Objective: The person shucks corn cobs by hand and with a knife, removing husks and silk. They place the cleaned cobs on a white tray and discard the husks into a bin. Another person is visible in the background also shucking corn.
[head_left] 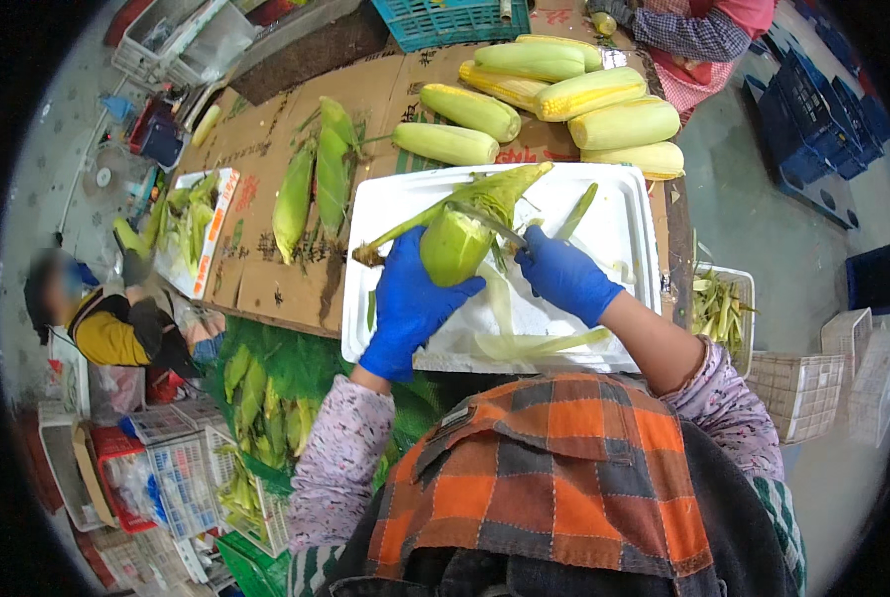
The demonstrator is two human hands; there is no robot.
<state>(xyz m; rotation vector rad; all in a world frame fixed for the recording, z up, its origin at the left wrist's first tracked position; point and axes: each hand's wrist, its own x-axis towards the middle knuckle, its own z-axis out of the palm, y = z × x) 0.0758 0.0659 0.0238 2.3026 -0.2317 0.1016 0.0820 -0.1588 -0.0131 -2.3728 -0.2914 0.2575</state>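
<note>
My left hand (413,298), in a blue glove, is wrapped round an ear of corn (455,249) in its green husk. The ear lies tilted over a white foam tray (370,214), its stalk pointing left. In my right hand (564,277), also blue-gloved, is the handle of a knife (490,221). The blade lies across the husk near the middle of the ear; its tip is hard to make out against the leaves. Loose husk pieces (540,345) lie in the tray below and to the right of the ear.
Several trimmed corn ears (609,95) are piled beyond the tray on the cardboard-covered table (256,199). Two unhusked ears (311,184) lie to its left. A green net sack (266,398) of corn hangs by my left side. A crate of husks (719,308) stands at right. Co-workers (116,323) work left and far right.
</note>
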